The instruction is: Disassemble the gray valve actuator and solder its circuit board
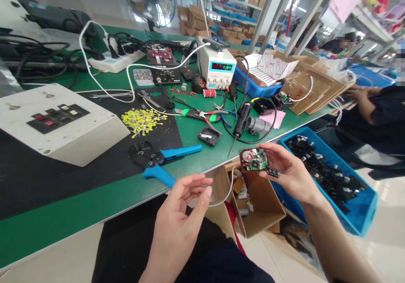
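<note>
One cable (pixel 231 187) tug could dislodge the circuit-board housing (pixel 254 160) clamped in right grip (pixel 292 171); left grip (pixel 182 211), at its eight o'clock: can't tell.

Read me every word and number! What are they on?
"11.94": green digits on the white power supply.
Red digits beside them: too blurred.
White label in black cover: too small.
Printed sheets above the blue box: too small.
Mark on cardboard: too blurred.
Black dial box's lettering: too small.
Circuit board in the right hand: nothing readable.
</note>
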Demonstrator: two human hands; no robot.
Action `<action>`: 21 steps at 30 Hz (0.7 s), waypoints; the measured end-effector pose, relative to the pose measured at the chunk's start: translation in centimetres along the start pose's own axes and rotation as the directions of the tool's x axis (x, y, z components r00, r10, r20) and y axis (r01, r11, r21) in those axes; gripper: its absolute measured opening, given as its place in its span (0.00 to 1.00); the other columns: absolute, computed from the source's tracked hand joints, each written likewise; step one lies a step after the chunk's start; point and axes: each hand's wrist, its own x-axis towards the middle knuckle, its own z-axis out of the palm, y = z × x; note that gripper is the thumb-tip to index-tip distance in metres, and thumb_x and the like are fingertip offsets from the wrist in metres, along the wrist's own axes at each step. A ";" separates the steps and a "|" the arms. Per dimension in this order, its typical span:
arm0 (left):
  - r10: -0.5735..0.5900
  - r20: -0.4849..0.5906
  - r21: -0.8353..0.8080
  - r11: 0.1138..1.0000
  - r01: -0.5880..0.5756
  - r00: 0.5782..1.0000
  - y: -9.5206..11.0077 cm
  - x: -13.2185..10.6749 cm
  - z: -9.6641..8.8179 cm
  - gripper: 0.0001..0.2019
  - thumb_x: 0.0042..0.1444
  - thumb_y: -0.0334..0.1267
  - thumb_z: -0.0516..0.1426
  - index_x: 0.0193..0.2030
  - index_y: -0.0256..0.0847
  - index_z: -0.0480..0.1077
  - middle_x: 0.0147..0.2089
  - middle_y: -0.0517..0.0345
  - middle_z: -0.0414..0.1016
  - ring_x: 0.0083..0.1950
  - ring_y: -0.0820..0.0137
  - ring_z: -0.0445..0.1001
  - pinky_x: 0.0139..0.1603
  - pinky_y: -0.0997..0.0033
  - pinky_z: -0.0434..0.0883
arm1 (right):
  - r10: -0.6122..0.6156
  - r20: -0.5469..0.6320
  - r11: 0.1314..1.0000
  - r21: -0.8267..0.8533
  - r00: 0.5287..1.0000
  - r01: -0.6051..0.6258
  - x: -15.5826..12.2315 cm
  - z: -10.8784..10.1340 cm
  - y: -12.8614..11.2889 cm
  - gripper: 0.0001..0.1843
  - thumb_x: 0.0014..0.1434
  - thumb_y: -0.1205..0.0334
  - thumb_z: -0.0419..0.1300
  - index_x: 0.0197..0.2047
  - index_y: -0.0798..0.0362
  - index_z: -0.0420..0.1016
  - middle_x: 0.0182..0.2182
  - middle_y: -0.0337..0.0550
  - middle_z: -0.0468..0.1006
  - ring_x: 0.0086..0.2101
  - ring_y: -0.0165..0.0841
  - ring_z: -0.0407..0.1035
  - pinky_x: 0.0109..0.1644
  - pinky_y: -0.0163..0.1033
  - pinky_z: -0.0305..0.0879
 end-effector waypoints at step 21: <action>0.351 0.220 0.331 0.851 -0.408 0.910 1.7 2.9 2.1 0.33 0.58 0.41 0.69 0.67 0.54 0.63 0.62 0.58 0.74 0.61 0.64 0.75 0.63 0.60 0.74 | 0.029 0.173 0.994 0.096 0.985 -0.046 1.2 2.0 -0.8 0.33 0.61 0.76 0.72 0.65 0.43 0.73 0.63 0.44 0.70 0.62 0.37 0.68 0.68 0.37 0.67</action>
